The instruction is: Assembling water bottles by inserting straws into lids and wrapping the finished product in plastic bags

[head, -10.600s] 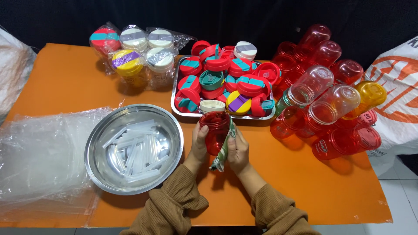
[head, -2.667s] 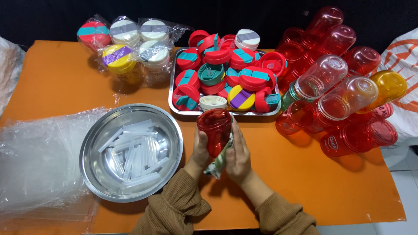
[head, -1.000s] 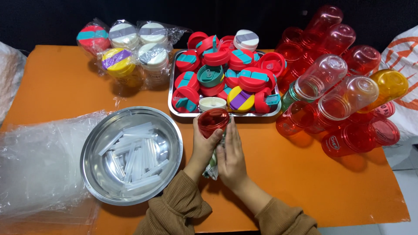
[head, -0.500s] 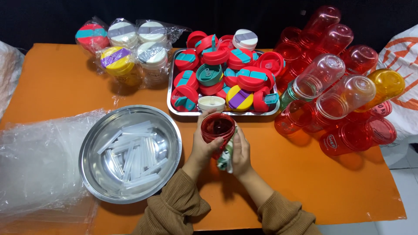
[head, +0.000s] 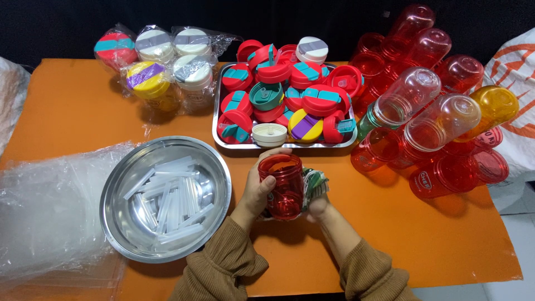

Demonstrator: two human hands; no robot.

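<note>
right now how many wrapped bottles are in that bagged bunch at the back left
5 show: a red-lidded one, two white-lidded along the back, a yellow-lidded one and another white-lidded in front. More may be hidden beneath.

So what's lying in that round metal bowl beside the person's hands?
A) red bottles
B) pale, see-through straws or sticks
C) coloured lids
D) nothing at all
B: the steel bowl holds a loose heap of pale translucent sticks; the coloured lids sit in the rectangular tray instead.
</note>
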